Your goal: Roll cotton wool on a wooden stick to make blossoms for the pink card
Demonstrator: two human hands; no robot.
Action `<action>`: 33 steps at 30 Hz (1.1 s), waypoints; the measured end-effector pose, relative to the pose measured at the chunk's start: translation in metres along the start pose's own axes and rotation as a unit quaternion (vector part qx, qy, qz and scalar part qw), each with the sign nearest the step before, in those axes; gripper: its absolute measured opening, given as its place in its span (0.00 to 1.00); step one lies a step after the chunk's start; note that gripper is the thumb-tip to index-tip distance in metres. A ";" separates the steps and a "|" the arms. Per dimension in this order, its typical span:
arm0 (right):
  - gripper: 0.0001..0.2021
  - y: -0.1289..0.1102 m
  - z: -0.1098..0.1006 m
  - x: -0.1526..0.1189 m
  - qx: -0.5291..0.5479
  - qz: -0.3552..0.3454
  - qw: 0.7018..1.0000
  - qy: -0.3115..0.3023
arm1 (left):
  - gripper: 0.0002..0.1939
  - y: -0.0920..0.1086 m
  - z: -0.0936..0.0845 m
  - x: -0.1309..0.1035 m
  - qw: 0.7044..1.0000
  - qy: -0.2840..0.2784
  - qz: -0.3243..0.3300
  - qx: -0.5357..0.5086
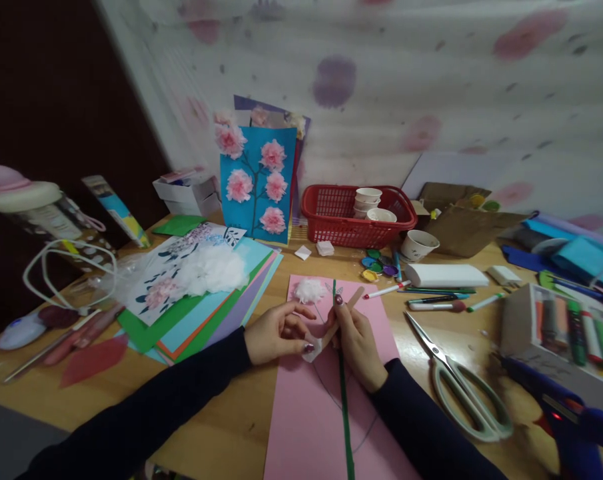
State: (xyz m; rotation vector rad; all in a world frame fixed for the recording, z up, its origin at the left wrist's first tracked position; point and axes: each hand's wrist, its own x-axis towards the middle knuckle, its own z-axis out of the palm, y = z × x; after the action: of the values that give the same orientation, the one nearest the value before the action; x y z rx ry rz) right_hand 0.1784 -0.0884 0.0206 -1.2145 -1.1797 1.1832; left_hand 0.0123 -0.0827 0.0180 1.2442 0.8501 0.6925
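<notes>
A pink sheet of paper (296, 420) lies before me, with a green stem line (346, 420) and thin pencil curves on it. Near its top left sits a white cotton puff (310, 291). My left hand (281, 333) pinches a small white tuft (311, 351), apparently cotton, between thumb and finger over the sheet. Closed around a flat wooden craft stick (356, 297), my right hand (357, 343) is just to the right. The stick's lower end meets the tuft; whether it is stuck to it I cannot tell.
Coloured papers (221, 327) topped with a cotton pile (214, 270) lie left. Behind stand a blue flower card (254, 180) and a red basket (331, 230) of paper cups. Scissors (446, 363), markers (386, 289), a marker box (524, 333) and a blue glue gun (564, 413) occupy the right.
</notes>
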 end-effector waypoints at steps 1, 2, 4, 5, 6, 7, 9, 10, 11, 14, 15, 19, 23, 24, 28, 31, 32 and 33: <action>0.26 0.000 0.000 -0.001 -0.001 0.002 1.000 -0.003 | 0.25 0.000 0.000 0.000 1.000 0.005 0.001 0.006; 0.26 -0.001 0.001 -0.001 -0.002 0.003 1.000 -0.005 | 0.25 0.000 0.000 0.000 1.000 0.006 -0.001 0.011; 0.26 -0.001 0.001 -0.002 -0.008 0.001 1.000 -0.009 | 0.24 0.000 0.001 -0.001 1.000 0.009 -0.004 0.015; 0.26 -0.001 0.001 -0.002 -0.012 -0.001 1.000 -0.012 | 0.24 0.000 0.001 -0.001 1.000 0.011 -0.005 0.019; 0.26 -0.001 0.001 -0.002 -0.014 -0.002 1.000 -0.016 | 0.24 0.001 0.001 -0.001 1.000 0.015 -0.005 0.024; 0.26 -0.001 0.001 -0.002 -0.017 -0.003 1.000 -0.020 | 0.24 0.001 0.002 -0.001 0.999 0.020 -0.004 0.031; 0.27 -0.001 0.001 -0.002 -0.019 -0.003 0.999 -0.027 | 0.23 0.001 0.002 -0.001 0.998 0.032 -0.002 0.046; 0.27 -0.001 0.001 -0.002 -0.018 -0.001 0.999 -0.030 | 0.22 0.001 0.002 -0.001 0.998 0.036 -0.003 0.052; 0.26 0.000 0.001 -0.002 -0.017 0.001 0.999 -0.032 | 0.22 0.001 0.003 -0.001 0.998 0.039 -0.004 0.058; 0.26 0.001 0.001 -0.003 -0.015 0.004 0.999 -0.038 | 0.22 0.000 0.004 -0.001 0.997 0.040 -0.012 0.065; 0.26 0.001 0.002 -0.003 -0.015 0.005 0.999 -0.041 | 0.23 0.000 0.005 -0.002 0.997 0.037 -0.015 0.063; 0.26 0.001 0.003 -0.003 -0.013 0.008 0.999 -0.049 | 0.24 -0.001 0.006 -0.002 0.999 0.022 -0.017 0.038; 0.26 0.000 0.003 -0.003 -0.008 0.005 0.999 -0.048 | 0.23 0.001 0.006 -0.002 1.000 0.012 -0.021 0.021; 0.26 -0.001 0.003 -0.003 -0.007 0.004 0.999 -0.049 | 0.23 0.001 0.006 -0.002 1.000 0.008 -0.024 0.017; 0.26 -0.001 0.003 -0.002 -0.004 0.002 0.999 -0.050 | 0.24 0.001 0.005 -0.003 0.999 -0.018 -0.032 -0.006; 0.25 0.000 0.003 -0.002 -0.003 0.003 0.999 -0.043 | 0.24 0.001 0.006 -0.004 0.997 -0.045 -0.030 -0.059; 0.25 0.000 0.002 -0.002 -0.005 0.003 0.999 -0.039 | 0.24 0.002 0.007 -0.004 0.995 -0.054 -0.035 -0.080; 0.25 0.000 0.002 -0.002 -0.007 0.003 0.999 -0.035 | 0.24 0.002 0.007 -0.005 0.992 -0.062 -0.040 -0.097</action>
State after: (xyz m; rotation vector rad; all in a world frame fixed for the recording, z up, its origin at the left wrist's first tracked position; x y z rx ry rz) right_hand 0.1760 -0.0899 0.0202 -1.1963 -1.2393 1.2324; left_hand 0.0157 -0.0899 0.0219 1.0603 0.7088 0.6114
